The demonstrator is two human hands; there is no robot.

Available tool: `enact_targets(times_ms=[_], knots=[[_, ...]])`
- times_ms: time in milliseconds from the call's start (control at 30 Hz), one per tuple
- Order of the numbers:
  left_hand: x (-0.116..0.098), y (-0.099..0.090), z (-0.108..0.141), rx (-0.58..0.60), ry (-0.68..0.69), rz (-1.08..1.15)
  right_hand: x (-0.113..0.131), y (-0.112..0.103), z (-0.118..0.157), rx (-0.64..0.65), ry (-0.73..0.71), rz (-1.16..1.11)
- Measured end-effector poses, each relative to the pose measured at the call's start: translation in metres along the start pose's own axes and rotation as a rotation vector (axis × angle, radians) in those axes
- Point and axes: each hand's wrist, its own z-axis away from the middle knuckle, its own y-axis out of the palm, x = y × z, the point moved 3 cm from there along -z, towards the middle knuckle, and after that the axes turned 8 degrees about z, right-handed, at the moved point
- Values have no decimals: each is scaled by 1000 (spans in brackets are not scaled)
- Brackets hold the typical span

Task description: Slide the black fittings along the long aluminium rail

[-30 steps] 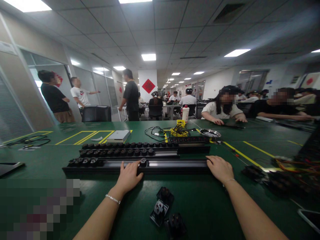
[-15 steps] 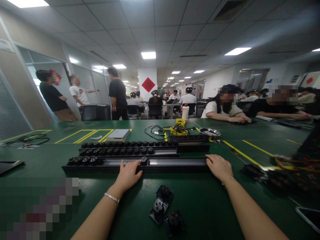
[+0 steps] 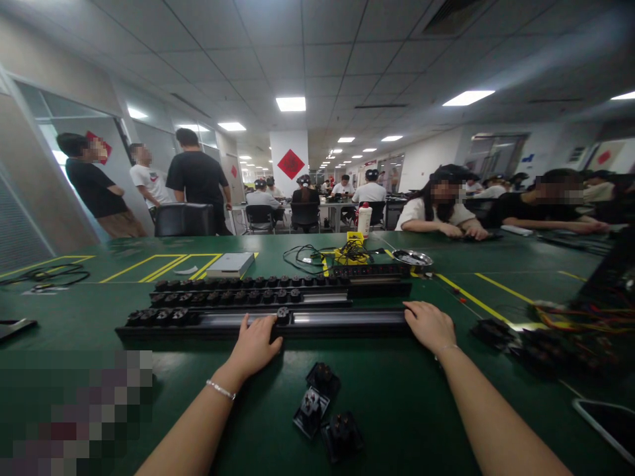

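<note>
A long black power track rail [image 3: 347, 320] lies across the table in front of me. My left hand [image 3: 254, 345] grips it near the middle, fingers over the top and thumb along the front side. Its fingertips are right beside a single round black socket module [image 3: 283, 316] seated in the channel; whether they touch it I cannot tell. My right hand [image 3: 430, 326] is closed over the rail's right end, its fingertips partly hidden. Several more socket modules [image 3: 163, 317] sit at the rail's left end. Three loose black plug-like modules [image 3: 341, 433] lie on the table nearer to me.
Behind lie two more rails carrying modules [image 3: 238, 297], a grey-white box [image 3: 230, 265], a yellow basket with black cables [image 3: 351, 251], a metal dish [image 3: 413, 258] and a bottle [image 3: 364, 221]. Wires [image 3: 570, 337] and a phone [image 3: 605, 423] are at right. Co-workers sit across the table.
The view has shifted slightly, so the table things appear a little further left. Both hands keep their places on the rail. A standing person in the background has moved left.
</note>
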Motion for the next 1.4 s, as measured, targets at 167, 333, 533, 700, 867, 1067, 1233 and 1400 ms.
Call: enact_targets(times_ms=[167, 333, 533, 700, 867, 1067, 1233, 1400], knots=[[0, -1, -1, 7, -3, 22, 1, -2, 2, -1, 7, -6], [-1, -2, -2, 30, -10, 50, 1, -1, 2, 1, 10, -19], [-2, -3, -2, 31, -14, 47, 1, -1, 1, -7, 1, -10], [-4, -4, -2, 28, -9, 36, 1, 0, 1, -9, -1, -9], [-4, -3, -2, 20, 11, 14, 0, 1, 0, -18, -7, -6], [-6, -4, 0, 3, 14, 16, 1, 1, 0, -18, -11, 3], [-8, 0, -1, -3, 46, 48, 1, 0, 1, -11, 4, -5], [-8, 2, -3, 4, 33, 73, 1, 1, 0, 0, -5, -7]])
